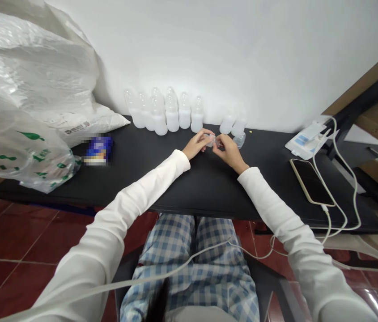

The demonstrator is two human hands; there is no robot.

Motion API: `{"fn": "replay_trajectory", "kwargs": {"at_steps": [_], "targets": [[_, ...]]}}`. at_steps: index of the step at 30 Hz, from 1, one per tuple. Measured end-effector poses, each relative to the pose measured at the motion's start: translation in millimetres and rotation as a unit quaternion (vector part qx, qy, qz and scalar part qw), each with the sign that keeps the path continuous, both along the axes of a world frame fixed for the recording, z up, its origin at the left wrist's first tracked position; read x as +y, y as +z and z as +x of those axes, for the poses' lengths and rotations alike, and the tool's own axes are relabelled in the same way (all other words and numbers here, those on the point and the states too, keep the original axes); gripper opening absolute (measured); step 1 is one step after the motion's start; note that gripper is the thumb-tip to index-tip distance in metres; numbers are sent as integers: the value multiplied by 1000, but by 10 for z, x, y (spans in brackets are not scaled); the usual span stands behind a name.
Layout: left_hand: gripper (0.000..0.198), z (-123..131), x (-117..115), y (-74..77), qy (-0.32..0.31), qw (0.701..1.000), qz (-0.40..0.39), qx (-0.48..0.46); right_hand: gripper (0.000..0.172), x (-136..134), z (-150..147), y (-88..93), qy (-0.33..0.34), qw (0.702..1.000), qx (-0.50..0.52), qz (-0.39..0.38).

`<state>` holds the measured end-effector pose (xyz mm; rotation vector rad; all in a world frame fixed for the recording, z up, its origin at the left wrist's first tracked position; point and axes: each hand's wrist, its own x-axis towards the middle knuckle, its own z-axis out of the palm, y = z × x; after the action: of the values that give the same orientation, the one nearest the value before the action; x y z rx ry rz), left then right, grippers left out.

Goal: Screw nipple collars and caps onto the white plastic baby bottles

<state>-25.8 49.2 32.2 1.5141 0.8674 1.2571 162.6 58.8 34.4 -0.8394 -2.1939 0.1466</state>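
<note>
Close together above the black table [205,179], both hands are closed on one small clear plastic piece [211,140]. My left hand [196,144] pinches its left side, and the fingertips of my right hand [229,153] grip it from the right. Fingers cover much of the piece, so its exact kind cannot be made out. Just behind my right hand lies a clear dome-shaped cap [239,141]. Two whitish bottles [227,124] stand beyond it against the wall. Left of them, several similar frosted bottles [172,118] stand upright with clear domed caps.
Big white plastic bags [41,67] fill the left end, with a blue packet [99,150] beside them. To the right lie a phone [311,181] on a white cable [354,188] and a white-and-blue package [306,141]. A dark shelf frame [343,125] stands at far right.
</note>
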Motion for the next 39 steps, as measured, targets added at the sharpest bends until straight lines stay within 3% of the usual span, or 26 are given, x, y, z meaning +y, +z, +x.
{"fn": "replay_trajectory", "kwargs": {"at_steps": [5, 10, 21, 25, 30, 35, 39], "targets": [[34, 44, -14, -3, 40, 999, 2, 16, 18, 10, 7, -11, 23, 999, -6, 26], [38, 60, -51, 35, 72, 997, -26, 32, 19, -31, 33, 91, 58, 994, -60, 77], [42, 55, 35, 3, 101, 992, -78, 9, 20, -36, 43, 139, 33, 978, -140, 149], [43, -129, 170, 2, 175, 978, -103, -50, 16, -12, 156, 182, 7, 982, -129, 136], [27, -362, 302, -38, 266, 956, -120, -31, 8, 68, 283, 184, -30, 992, -96, 80], [46, -373, 364, -126, 223, 973, -53, 19, 6, 65, 280, 190, -30, 992, -118, 42], [47, -436, 359, -121, 92, 994, -11, 51, 7, 22, 288, 235, -37, 990, -138, 12]]}}
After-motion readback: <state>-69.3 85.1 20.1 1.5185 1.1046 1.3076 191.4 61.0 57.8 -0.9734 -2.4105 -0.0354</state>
